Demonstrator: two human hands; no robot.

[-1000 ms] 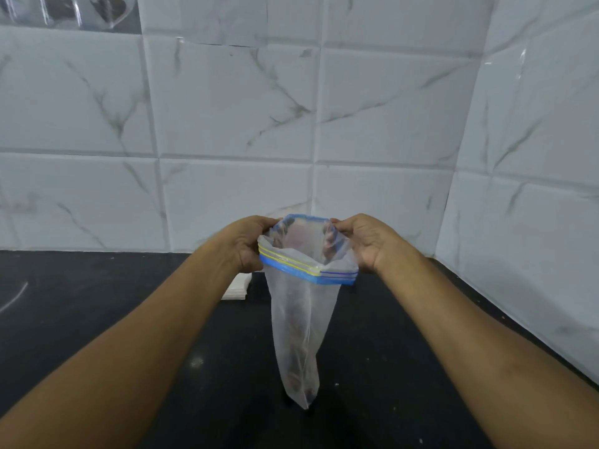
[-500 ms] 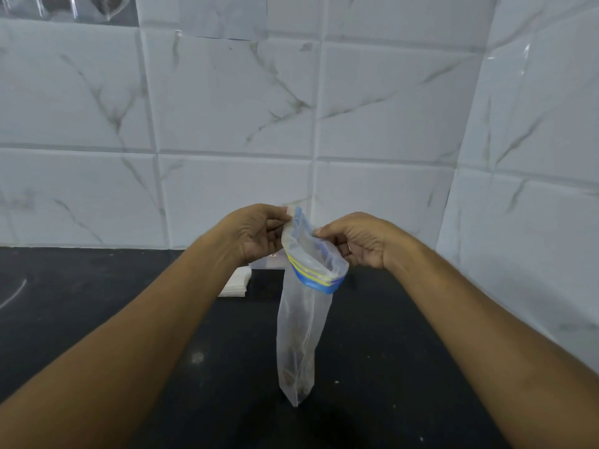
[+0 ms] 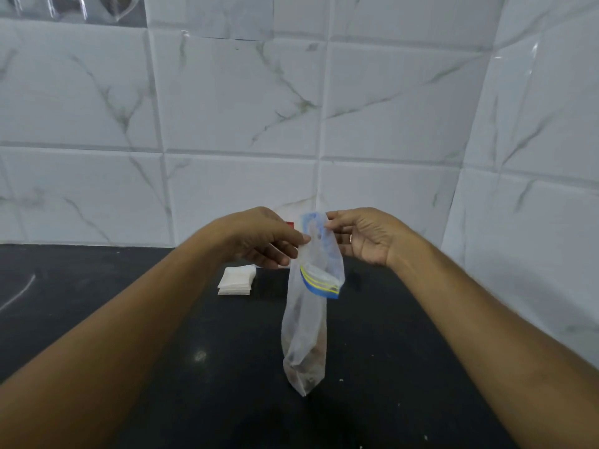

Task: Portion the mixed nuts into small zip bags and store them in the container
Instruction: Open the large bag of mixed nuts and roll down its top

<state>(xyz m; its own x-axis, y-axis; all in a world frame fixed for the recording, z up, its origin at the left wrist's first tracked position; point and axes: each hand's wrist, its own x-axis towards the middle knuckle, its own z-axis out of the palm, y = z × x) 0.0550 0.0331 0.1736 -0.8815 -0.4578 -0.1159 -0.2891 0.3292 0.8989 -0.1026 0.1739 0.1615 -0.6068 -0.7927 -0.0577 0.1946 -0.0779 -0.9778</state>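
The left hand [image 3: 265, 243] pinches one side of the clear zip bag [image 3: 306, 322] near its mouth between thumb and fingertips, its other fingers loosely extended. The right hand [image 3: 368, 236] pinches the opposite rim higher up, fingers curled. The bag hangs upright between them above the black surface [image 3: 129, 319]; whether its tip touches is unclear. Its blue and yellow zip strip [image 3: 321, 283] sags sideways, and brownish nuts [image 3: 304, 374] sit at the bottom. A stack of white packets [image 3: 236, 280] lies behind.
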